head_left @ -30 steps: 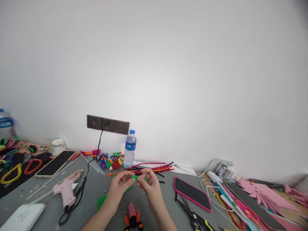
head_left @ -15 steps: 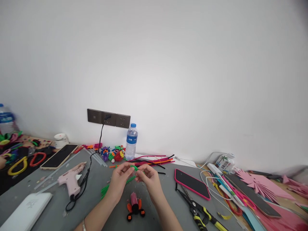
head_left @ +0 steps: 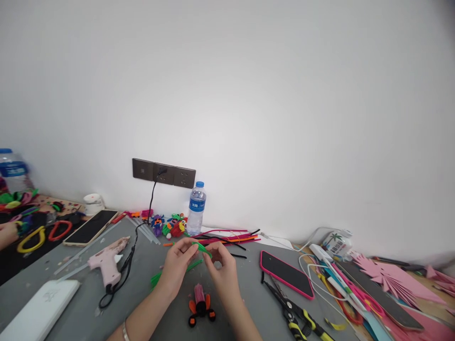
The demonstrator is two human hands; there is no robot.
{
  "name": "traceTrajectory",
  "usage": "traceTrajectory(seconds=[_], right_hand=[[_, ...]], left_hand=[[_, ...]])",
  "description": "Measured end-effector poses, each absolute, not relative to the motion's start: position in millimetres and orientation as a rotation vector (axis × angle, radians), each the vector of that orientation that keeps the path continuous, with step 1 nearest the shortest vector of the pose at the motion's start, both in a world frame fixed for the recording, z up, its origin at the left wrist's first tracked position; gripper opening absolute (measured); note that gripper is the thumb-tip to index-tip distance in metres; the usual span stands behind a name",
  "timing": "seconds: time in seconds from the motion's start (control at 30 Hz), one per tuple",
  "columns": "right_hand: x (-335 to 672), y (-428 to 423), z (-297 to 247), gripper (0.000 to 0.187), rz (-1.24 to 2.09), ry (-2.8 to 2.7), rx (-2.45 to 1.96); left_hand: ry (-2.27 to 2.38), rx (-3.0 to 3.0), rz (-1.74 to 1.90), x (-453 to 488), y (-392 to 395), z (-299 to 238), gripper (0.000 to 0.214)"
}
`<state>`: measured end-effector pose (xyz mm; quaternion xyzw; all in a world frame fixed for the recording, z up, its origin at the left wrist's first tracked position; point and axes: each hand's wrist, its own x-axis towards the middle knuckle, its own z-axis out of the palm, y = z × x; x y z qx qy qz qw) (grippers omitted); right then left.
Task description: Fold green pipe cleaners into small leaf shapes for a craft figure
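A plain white wall (head_left: 249, 118) rose behind the grey tabletop (head_left: 252, 279). Above it, a bent green strip (head_left: 202, 248) was pinched in the left hand (head_left: 177, 265); the right hand (head_left: 223, 266) curled at its other end, its pinch unclear. Both forearms angled inward around a black-and-orange figure (head_left: 201, 308).

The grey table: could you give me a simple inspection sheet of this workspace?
Surface: grey tabletop, dotted with small specks.
Work things: green strip between the hands; pink, orange and black figure between the forearms.
Clutter: pink glue gun, pink-edged phone, black-and-yellow tool, upright water bottle.
Hands: left hand pinches the green strip; right hand is at its other end, grip unclear.
Cables: black cord runs from the wall socket toward the glue gun; white cable loops at right.
Surroundings: white wall; another person's hand at the left edge.
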<state>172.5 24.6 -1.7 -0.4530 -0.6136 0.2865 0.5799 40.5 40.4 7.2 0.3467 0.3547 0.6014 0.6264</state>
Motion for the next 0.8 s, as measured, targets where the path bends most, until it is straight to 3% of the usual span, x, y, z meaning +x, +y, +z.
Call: traceTrajectory(seconds=[0.63, 0.8], right_hand=[[170.1, 24.7, -4.9, 0.004, 0.520, -1.514, -1.113], [167.9, 24.0, -5.6, 0.016, 0.531, -1.525, -1.098]], left_hand=[[0.825, 0.815, 1.247, 43.5, 36.7, 1.2, 0.027], [0.796, 0.803, 1.281, 42.4, 37.7, 4.0, 0.027]])
